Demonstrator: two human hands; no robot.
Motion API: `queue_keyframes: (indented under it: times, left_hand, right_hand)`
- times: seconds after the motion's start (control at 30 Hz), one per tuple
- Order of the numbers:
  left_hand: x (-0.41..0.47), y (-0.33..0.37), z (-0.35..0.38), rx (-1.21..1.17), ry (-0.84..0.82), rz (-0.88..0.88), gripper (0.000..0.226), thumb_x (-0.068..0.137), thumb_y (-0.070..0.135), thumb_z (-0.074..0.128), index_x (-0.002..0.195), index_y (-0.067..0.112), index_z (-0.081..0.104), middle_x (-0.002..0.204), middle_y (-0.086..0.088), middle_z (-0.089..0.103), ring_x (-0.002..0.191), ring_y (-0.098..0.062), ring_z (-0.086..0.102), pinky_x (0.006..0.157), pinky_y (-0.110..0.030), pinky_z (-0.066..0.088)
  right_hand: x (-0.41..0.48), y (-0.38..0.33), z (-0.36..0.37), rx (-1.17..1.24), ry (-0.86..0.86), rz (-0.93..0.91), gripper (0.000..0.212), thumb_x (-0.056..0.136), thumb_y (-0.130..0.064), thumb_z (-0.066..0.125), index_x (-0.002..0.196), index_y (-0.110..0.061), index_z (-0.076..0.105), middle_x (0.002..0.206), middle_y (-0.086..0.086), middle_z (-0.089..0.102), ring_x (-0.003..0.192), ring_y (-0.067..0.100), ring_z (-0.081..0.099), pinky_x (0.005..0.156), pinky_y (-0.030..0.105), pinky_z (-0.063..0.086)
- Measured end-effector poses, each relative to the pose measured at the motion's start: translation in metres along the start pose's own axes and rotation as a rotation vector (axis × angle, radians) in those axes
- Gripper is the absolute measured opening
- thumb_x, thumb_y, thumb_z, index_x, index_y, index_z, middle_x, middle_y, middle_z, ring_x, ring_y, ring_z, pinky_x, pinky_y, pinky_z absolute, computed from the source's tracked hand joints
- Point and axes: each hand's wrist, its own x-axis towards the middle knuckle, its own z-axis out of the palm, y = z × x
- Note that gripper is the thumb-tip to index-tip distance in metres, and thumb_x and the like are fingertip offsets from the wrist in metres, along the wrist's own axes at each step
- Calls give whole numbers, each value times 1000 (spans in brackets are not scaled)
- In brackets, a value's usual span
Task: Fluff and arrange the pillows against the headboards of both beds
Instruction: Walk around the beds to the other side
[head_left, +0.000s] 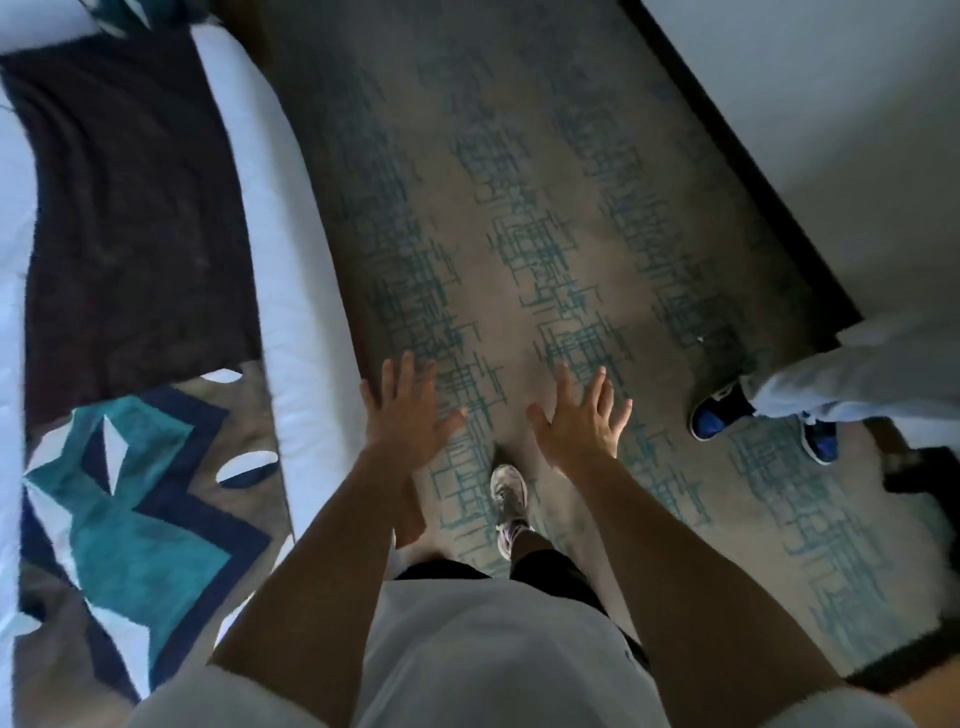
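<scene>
I look straight down at the carpet between a bed and a wall. My left hand (405, 410) and my right hand (576, 415) are stretched out in front of me, palms down, fingers spread, holding nothing. A white bed (291, 260) runs along the left side, with a dark runner (130, 208) and a teal, navy and white patterned throw (140, 519) across it. No pillow or headboard is clearly in view; only a dark teal scrap shows at the top left corner.
Beige carpet with teal line pattern (545, 234) fills the middle. Another person's legs in pale trousers and blue shoes (717, 415) stand at the right. A white wall with dark skirting (753, 182) runs along the right. My own shoe (509, 493) is below my hands.
</scene>
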Motion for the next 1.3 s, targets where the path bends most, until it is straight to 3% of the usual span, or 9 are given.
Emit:
queue_keyframes:
  times: [0.27, 0.53, 0.67, 1.3]
  left_hand:
    - [56, 29, -39, -89, 32, -121, 86, 98, 73, 29, 163, 26, -2, 170, -5, -16, 156, -34, -14, 122, -64, -5]
    - [83, 5, -54, -126, 28, -252, 86, 97, 75, 20, 163, 25, -2, 170, -7, -15, 156, -35, -13, 121, -64, -7]
    - [110, -19, -67, -97, 33, -279, 86, 97, 75, 21, 163, 23, 0, 171, -8, -10, 157, -36, -9, 122, -67, 1]
    - [272, -139, -203, -114, 96, -225, 86, 97, 75, 24, 163, 26, -3, 170, -6, -16, 155, -36, -15, 121, -65, -6]
  right_hand:
    - [95, -7, -54, -65, -43, -81, 78, 98, -68, 26, 162, -29, 4, 167, 22, -8, 155, 37, -4, 120, 63, -7]
    - [152, -58, -82, -162, -82, -247, 80, 98, -70, 20, 162, -28, -4, 166, 24, -10, 155, 39, -7, 120, 63, -7]
    - [180, -98, -89, -191, -87, -295, 80, 98, -71, 17, 162, -28, -6, 166, 24, -10, 154, 40, -8, 120, 64, -7]
    - [297, -313, -146, -194, -13, -345, 83, 95, -74, 12, 161, -28, -7, 166, 22, -14, 154, 40, -9, 121, 63, -7]
